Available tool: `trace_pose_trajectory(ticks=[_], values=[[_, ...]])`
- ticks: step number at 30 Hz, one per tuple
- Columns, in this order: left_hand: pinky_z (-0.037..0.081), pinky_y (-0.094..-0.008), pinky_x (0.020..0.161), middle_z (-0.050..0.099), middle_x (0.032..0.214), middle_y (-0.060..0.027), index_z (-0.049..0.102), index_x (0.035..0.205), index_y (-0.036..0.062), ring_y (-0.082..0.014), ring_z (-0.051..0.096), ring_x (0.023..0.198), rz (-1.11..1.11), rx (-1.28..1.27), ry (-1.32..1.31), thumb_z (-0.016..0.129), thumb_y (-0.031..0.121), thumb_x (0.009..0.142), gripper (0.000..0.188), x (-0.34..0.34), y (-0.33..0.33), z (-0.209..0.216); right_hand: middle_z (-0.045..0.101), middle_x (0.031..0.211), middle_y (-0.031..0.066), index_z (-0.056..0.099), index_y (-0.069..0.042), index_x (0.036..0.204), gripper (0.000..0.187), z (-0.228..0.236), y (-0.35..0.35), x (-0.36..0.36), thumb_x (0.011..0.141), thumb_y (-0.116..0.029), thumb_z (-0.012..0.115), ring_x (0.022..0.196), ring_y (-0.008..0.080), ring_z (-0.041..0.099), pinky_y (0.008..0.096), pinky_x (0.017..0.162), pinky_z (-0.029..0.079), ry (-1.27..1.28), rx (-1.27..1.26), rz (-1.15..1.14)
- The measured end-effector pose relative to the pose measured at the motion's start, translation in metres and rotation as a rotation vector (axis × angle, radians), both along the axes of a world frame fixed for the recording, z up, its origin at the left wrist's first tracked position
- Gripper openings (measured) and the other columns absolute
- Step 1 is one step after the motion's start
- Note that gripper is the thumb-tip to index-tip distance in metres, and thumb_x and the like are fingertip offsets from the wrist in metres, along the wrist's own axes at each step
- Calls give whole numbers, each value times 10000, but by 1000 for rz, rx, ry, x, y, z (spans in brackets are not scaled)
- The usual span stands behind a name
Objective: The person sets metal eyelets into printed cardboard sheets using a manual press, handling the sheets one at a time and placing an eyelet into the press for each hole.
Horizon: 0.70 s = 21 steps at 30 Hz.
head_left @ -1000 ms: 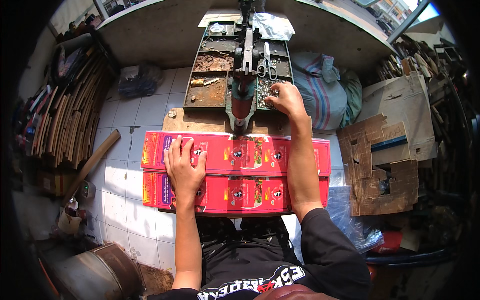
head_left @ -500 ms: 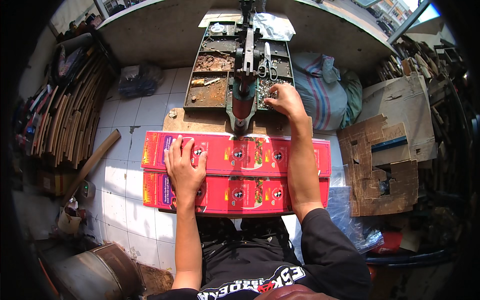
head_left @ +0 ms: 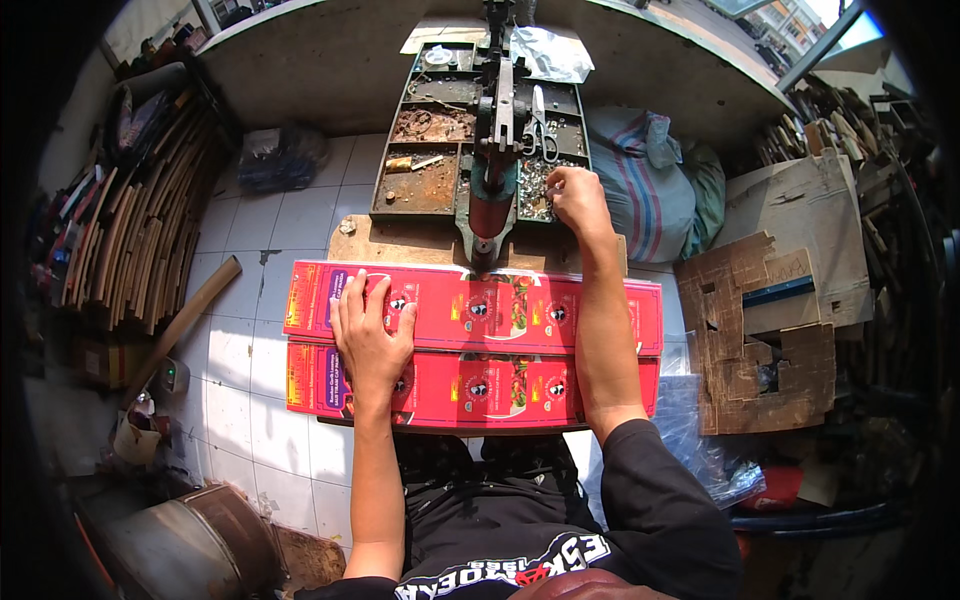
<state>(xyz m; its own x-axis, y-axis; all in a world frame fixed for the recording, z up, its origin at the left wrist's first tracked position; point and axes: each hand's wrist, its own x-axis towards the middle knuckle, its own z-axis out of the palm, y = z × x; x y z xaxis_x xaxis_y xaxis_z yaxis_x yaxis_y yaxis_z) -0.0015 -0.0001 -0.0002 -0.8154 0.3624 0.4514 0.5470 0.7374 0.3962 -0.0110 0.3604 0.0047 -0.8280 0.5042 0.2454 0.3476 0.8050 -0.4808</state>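
Observation:
My left hand [head_left: 372, 335] lies palm down with fingers spread on the upper of two red printed card strips [head_left: 440, 312]. The lower red strip [head_left: 435, 400] lies alongside it, nearer to me. My right arm reaches across both strips, and my right hand [head_left: 580, 203] is at the front right compartment of a green divided tray [head_left: 376, 190]. Its fingers are bent together over small metallic bits [head_left: 533, 198]; whatever they pinch is hidden. Between my hands, a hand press [head_left: 492, 205] stands at the far edge of the upper strip.
Scissors [head_left: 541, 125] lie in the tray behind the metallic bits. A wooden board [head_left: 400, 243] shows under the press. At the right are a striped sack [head_left: 640, 190] and torn brown board [head_left: 745, 370]. Stacked boards [head_left: 140, 235] and a cardboard tube [head_left: 190, 315] are at the left.
My right hand has shifted slightly right and its fingers have drawn closer together at the metallic bits. My left hand and the red strips keep their places.

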Motion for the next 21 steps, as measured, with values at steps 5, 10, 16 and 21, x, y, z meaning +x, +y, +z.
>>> trace_pose_trajectory(ticks=[5,10,16,21], values=[[333,-489,1101,546,1362,-192,664,1181,35,-374,500,1248,-2,7,-17,736,274,818,440,0,0,1,716,926,202,759,-62,948,219,-9,11,-1,784,-5,625,890,332,704,408,837,550,51,-27,2],[316,-501,1117,535,1376,-190,658,1193,43,-371,484,1276,-1,4,-31,739,281,817,452,0,1,0,722,958,186,760,-70,985,192,-4,13,1,814,-103,678,899,322,703,403,829,549,-18,10,1],[298,-511,1133,526,1388,-186,651,1206,50,-366,470,1302,3,2,-53,743,287,817,465,0,0,0,700,1057,134,747,-142,1052,327,27,-10,12,784,-323,793,1029,305,662,416,884,519,-223,116,-10],[339,-487,1098,541,1370,-191,663,1186,35,-376,497,1246,-2,3,-13,733,271,821,440,1,1,1,699,1030,130,756,-174,1006,283,20,-11,11,755,-288,818,1045,306,659,421,897,529,-174,147,-33]])
